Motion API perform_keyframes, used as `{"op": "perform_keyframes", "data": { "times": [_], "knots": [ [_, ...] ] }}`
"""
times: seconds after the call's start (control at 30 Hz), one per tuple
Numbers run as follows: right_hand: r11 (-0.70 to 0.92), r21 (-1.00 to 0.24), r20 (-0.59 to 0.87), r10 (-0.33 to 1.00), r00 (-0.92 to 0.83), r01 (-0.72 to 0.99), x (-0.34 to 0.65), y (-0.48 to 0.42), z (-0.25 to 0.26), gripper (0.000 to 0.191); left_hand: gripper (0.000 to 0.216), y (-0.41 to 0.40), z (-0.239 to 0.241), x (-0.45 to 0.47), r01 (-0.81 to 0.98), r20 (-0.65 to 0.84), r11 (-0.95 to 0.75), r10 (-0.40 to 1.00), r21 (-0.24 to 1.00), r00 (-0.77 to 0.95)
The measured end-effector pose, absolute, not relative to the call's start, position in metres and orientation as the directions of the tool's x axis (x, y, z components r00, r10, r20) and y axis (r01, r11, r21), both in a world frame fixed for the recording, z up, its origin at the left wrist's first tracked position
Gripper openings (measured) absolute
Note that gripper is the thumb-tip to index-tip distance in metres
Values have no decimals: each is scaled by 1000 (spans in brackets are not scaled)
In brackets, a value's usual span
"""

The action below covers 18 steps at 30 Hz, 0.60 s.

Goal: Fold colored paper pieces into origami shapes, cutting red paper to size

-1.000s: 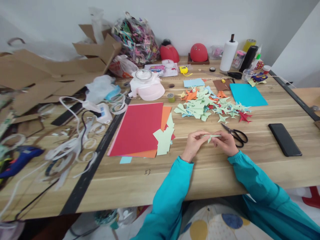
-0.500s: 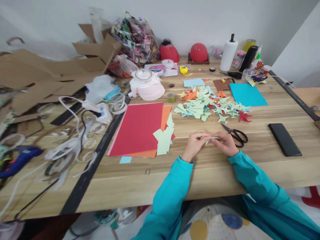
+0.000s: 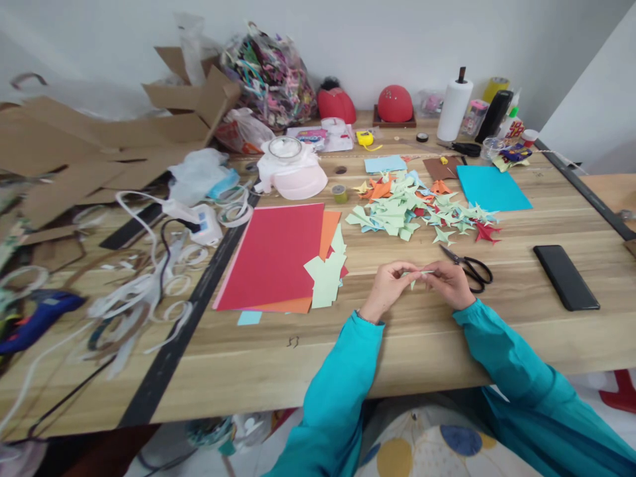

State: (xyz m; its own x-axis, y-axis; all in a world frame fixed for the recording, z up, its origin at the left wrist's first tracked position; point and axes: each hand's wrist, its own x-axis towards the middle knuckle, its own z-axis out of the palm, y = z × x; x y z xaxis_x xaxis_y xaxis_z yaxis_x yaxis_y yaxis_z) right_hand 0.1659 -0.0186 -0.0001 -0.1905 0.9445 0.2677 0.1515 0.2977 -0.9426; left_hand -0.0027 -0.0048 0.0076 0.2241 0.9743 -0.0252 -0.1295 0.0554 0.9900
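My left hand and my right hand meet just above the wooden table, both pinching a small folded piece of light green paper between their fingertips. Black scissors lie just right of my right hand. Beyond my hands lies a heap of folded paper shapes, mostly light green with some orange and red. Left of my hands are light green paper squares resting on red card sheets.
A black phone lies at the right. A blue sheet, a paper towel roll and bottles stand at the back right. Cardboard, tape rings, a glue gun and cables crowd the left.
My hands stay in the same place; the fingers have shifted slightly on the green paper, pressing it flatter and narrower.
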Motion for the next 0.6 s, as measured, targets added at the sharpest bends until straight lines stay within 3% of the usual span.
{"op": "perform_keyframes", "data": {
  "times": [0.33,0.6],
  "knots": [
    [355,-899,283,918,-276,258,173,-16,-6,22,26,-2,7,-6,-47,-10,23,968,999,251],
    [377,-880,318,919,-232,289,174,-13,-2,24,31,-2,6,-6,-37,-1,16,928,999,373]
  ]
}}
